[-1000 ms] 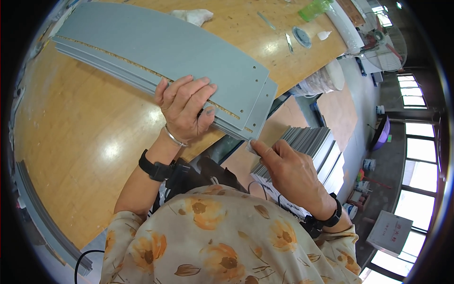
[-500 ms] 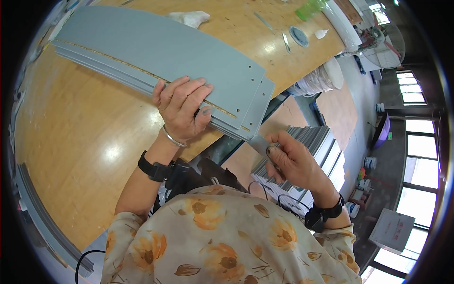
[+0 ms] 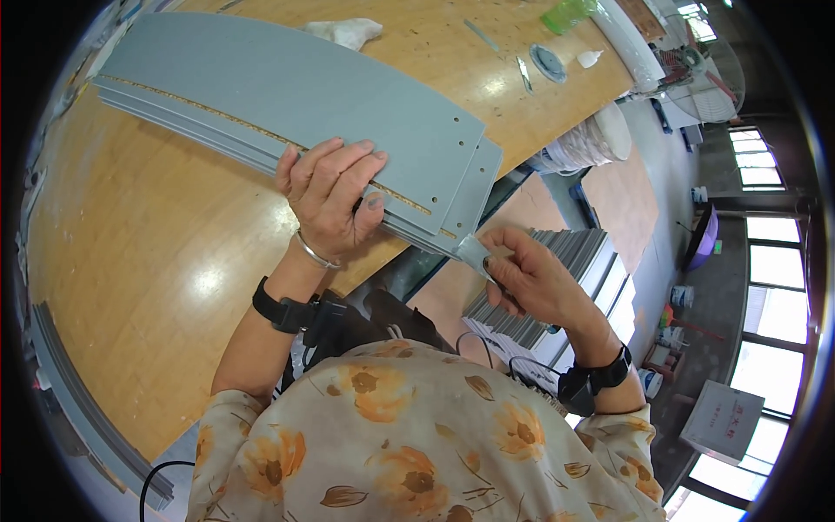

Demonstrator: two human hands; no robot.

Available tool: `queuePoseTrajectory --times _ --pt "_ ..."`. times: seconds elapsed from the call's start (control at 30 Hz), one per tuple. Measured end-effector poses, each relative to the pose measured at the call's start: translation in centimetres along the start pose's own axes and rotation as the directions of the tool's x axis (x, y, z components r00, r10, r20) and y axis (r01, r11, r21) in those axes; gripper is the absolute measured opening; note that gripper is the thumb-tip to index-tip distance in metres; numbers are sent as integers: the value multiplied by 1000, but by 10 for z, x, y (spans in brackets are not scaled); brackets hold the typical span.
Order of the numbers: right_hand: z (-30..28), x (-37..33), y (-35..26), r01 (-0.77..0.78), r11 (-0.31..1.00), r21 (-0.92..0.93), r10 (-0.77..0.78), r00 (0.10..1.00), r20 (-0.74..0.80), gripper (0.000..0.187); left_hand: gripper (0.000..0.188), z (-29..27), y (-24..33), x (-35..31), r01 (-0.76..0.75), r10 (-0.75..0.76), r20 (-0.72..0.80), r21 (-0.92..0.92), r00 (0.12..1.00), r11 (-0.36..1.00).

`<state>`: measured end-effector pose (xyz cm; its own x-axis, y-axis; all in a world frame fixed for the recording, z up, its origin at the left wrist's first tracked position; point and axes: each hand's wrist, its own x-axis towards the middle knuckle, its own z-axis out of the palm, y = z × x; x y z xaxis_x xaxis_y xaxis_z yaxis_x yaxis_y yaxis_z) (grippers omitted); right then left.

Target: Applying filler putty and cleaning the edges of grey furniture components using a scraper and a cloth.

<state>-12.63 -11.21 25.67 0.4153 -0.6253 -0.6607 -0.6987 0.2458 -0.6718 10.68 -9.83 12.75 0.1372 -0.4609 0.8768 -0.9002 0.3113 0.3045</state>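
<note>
A stack of grey boards (image 3: 287, 96) lies across the wooden table, its right end jutting past the table's edge. Each top board has a groove showing raw yellowish core, and several small holes dot the right end. My left hand (image 3: 335, 191) grips the stack's near edge, fingers over the top board and thumb at the side. At the near right corner, my right hand (image 3: 526, 274) pinches a flat silvery-grey strip (image 3: 472, 251). The strip touches the boards' edge there; its far part is hidden by my fingers, so its kind is unclear.
On the wooden table (image 3: 174, 235) lie a white cloth (image 3: 344, 33), a round grey lid (image 3: 548, 63), a knife (image 3: 525, 75) and a green bottle (image 3: 570, 16). More stacked boards (image 3: 574, 270) stand below at right. A fan (image 3: 696, 83) and a carton (image 3: 722, 421) are farther right.
My right hand has moved slightly up and left with the strip, which is now tilted differently against the corner. The boards and my left hand have shifted a little to the left.
</note>
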Motion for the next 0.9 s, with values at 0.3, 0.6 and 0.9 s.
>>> queuePoseTrajectory --times 0.3,0.6,0.9 --pt "-10 -8 -11 -51 999 14 50 995 81 15 42 -1 0 0 -6 6 3 3 1000 1000" --pt "7 -26 -21 237 570 -786 -493 865 -96 30 41 0 1 0 9 -9 1 4 1000 1000" --pt "19 -27 -29 211 292 -933 -456 888 58 43 41 -3 2 2 10 -10 9 -11 1000 1000"
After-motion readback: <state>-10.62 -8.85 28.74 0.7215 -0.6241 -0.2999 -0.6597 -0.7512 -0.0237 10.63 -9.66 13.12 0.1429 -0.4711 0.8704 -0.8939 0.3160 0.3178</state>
